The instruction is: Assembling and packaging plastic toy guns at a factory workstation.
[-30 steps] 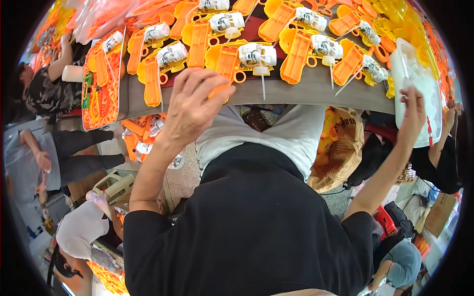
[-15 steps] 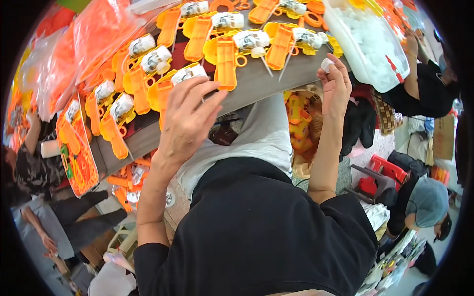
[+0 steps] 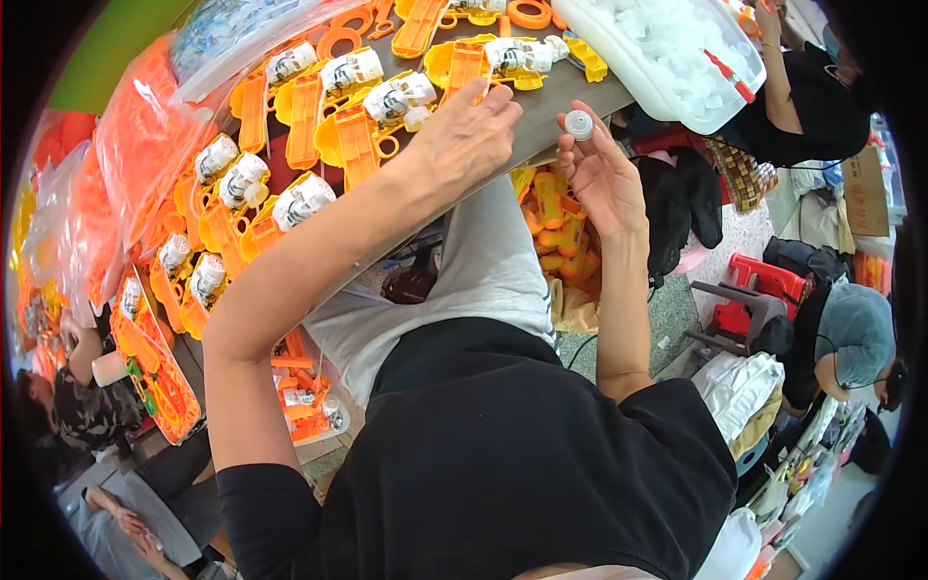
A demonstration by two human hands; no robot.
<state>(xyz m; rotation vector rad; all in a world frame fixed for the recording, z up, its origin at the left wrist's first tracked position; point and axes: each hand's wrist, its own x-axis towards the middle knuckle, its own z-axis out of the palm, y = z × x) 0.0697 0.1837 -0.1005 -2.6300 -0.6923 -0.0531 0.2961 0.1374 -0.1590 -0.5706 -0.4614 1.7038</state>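
My left hand [image 3: 466,130] reaches across the bench edge with its fingers bent and closed over the lower end of an orange-and-yellow toy part [image 3: 464,66]. The thumb and the contact point are hidden behind the hand. That part carries a white patterned cylinder [image 3: 519,56], with a small white piece [image 3: 556,46] at its right end. Held up in the fingers of my right hand [image 3: 607,182] is a small round white cap [image 3: 579,125], off the bench. More toy parts of the same kind [image 3: 353,145] stand in rows left of my left hand.
A white tub [image 3: 717,116] of translucent pieces, with a red tool [image 3: 730,77] on it, is at right. Plastic bags [image 3: 145,155] fill the left side. An orange tray [image 3: 159,367] sits at the left edge. Yellow-orange parts [image 3: 561,217] lie below the bench. Other people sit on both sides.
My left hand has moved right along the row, and its fingers have bent in over a toy part. My right hand has turned the white cap face-up. The view has shifted.
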